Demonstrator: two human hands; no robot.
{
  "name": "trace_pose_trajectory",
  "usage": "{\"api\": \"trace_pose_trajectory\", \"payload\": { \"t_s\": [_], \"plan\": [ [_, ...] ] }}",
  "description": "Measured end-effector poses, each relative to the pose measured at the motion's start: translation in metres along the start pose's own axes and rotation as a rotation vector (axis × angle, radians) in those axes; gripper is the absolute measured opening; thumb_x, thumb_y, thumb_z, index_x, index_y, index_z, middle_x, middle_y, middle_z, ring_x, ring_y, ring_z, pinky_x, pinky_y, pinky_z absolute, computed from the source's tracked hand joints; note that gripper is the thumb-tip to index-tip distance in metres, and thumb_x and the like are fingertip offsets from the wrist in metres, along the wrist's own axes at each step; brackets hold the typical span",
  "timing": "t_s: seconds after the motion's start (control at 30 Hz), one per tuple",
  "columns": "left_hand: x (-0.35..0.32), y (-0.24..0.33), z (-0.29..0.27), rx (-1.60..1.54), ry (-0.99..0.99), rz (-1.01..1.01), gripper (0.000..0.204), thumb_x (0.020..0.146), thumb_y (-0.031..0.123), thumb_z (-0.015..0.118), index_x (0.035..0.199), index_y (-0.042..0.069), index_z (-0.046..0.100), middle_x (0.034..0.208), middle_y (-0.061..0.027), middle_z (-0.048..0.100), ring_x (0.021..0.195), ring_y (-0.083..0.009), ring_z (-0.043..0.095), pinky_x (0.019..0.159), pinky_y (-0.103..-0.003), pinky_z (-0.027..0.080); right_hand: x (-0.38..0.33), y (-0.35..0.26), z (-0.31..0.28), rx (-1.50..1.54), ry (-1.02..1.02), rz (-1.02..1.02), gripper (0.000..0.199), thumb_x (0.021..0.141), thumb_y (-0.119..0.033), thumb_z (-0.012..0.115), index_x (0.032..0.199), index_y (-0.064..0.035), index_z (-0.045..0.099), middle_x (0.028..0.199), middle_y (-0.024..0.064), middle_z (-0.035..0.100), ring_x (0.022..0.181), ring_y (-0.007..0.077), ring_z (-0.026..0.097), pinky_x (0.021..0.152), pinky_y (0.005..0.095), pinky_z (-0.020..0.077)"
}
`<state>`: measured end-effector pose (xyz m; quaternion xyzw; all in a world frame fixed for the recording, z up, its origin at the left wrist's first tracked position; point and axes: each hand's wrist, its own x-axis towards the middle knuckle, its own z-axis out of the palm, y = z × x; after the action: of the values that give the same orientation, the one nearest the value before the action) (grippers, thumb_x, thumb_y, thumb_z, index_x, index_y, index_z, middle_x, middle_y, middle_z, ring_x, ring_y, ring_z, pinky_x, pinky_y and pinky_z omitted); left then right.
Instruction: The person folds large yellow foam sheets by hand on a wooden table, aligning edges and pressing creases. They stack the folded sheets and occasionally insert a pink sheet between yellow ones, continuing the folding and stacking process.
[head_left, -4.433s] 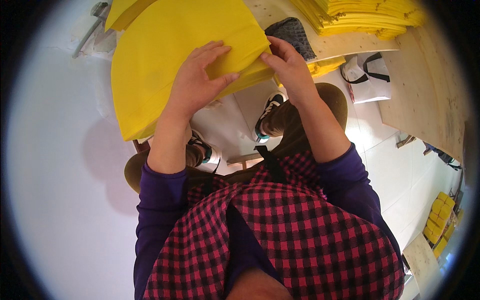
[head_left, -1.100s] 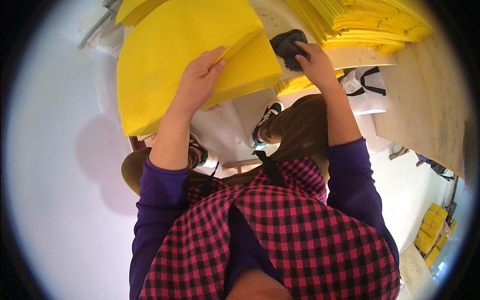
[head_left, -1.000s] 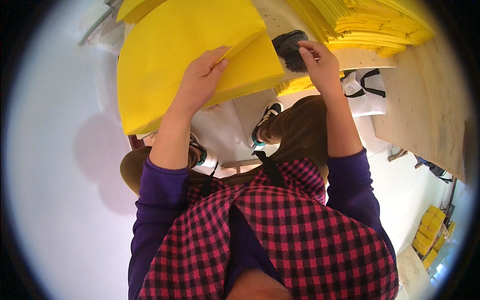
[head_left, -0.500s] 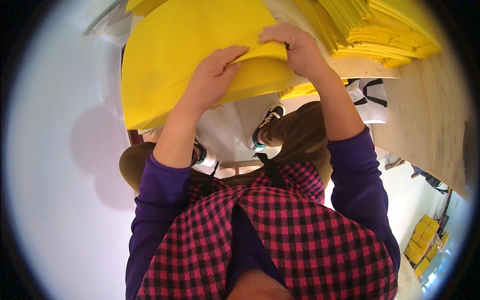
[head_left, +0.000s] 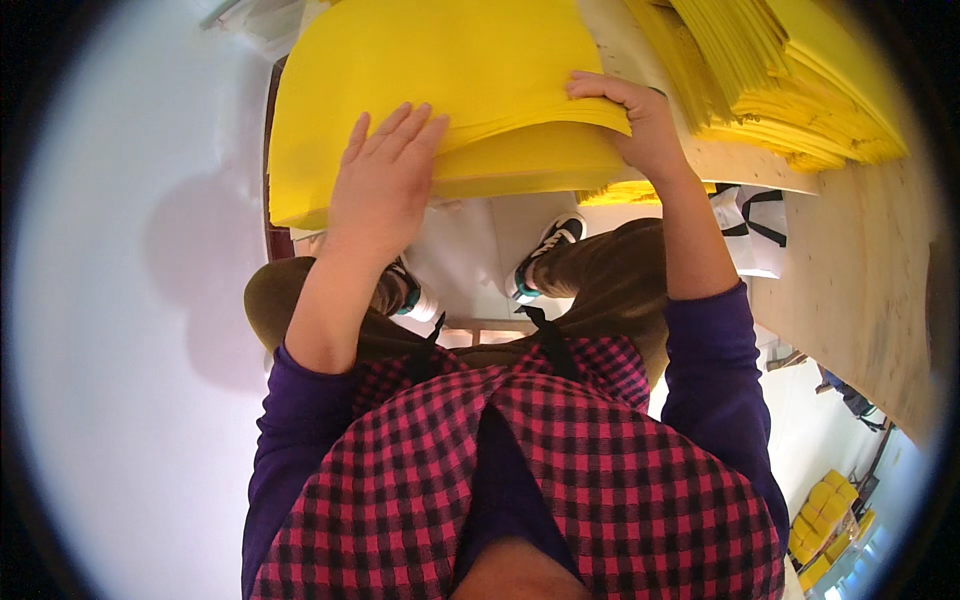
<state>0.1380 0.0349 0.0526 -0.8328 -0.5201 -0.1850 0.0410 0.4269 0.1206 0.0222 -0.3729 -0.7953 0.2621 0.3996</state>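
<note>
A thick stack of yellow sheets [head_left: 450,75], thin and cloth-like, lies in front of me. My left hand [head_left: 385,180] rests flat on its near left part, fingers stretched out. At the near right corner my right hand [head_left: 640,125] grips the edge of the upper sheets, thumb below and fingers on top. Those sheets bulge up from the layers [head_left: 530,160] under them, leaving a curved gap between. How many sheets the right hand holds, I cannot tell.
More folded yellow sheets [head_left: 800,90] are piled on the wooden table [head_left: 850,270] at the right. A white bag with black straps [head_left: 750,225] stands below the table edge. Bundled yellow packs [head_left: 825,510] lie far right. A white wall [head_left: 110,300] runs along my left.
My left hand has let go of the raised sheet edge and moved left, now lying flat on the stack. The right hand keeps its grip, slightly nearer and further right in view.
</note>
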Motion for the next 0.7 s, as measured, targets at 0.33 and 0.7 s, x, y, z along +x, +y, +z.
{"api": "trace_pose_trajectory", "payload": {
  "t_s": [0.33,0.7],
  "plan": [
    [-0.047,-0.064,-0.028,0.163,0.032,-0.084,0.047,0.075,0.0,0.053,0.121,0.01,0.056,0.127,-0.0076,0.055,0.122,-0.0246,0.048,0.108,-0.045,0.029,0.002,-0.002,0.0,0.06,0.005,0.094,0.041,0.067,0.017,0.061,0.1,-0.0062,0.065,0.113,0.0078,0.065,0.109,0.0201,0.059,0.095,0.0275,0.0437],
    [-0.066,-0.13,-0.027,-0.217,0.152,-0.09,0.042,0.068,-0.007,0.05,0.106,0.004,0.064,0.118,-0.0114,0.061,0.118,-0.0289,0.052,0.106,-0.042,0.034,0.003,-0.005,0.001,0.056,-0.024,0.087,0.032,0.075,0.015,0.058,0.099,-0.0039,0.065,0.108,0.0079,0.066,0.114,0.0215,0.057,0.098,0.0296,0.0412]
  ]
}}
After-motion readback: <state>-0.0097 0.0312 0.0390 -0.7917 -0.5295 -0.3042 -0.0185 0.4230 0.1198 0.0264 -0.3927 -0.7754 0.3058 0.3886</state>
